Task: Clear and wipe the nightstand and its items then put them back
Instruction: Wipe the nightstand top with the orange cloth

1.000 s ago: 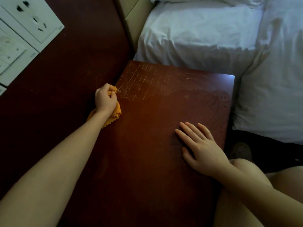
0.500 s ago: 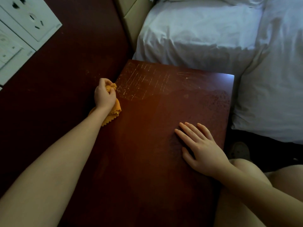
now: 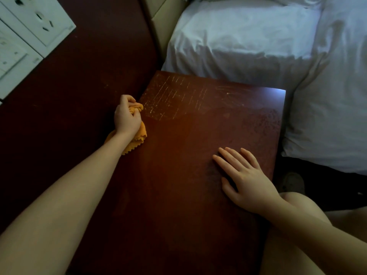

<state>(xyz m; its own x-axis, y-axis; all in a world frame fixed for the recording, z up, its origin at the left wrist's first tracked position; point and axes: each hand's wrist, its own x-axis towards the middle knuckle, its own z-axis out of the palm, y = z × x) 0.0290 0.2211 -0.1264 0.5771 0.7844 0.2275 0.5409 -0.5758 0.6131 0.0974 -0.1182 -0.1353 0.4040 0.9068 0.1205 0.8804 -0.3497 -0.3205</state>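
The dark red-brown nightstand top (image 3: 178, 175) fills the middle of the view, with pale scratches near its far left corner. My left hand (image 3: 127, 118) grips a bunched orange cloth (image 3: 140, 133) at the nightstand's left edge, against the wall panel. The cloth's zigzag edge sticks out below my wrist. My right hand (image 3: 244, 177) rests flat on the top near the right edge, fingers straight and spread. No other items show on the nightstand.
A dark wooden wall panel (image 3: 69, 116) runs along the left, carrying white sockets and switches (image 3: 29, 32). A bed with white sheets (image 3: 248, 40) lies beyond the nightstand and a white pillow (image 3: 327, 116) hangs at its right. My bare knee (image 3: 297, 207) sits at lower right.
My left hand with the cloth has slid slightly farther along the nightstand's left edge toward the back corner. The right hand has stayed flat in place.
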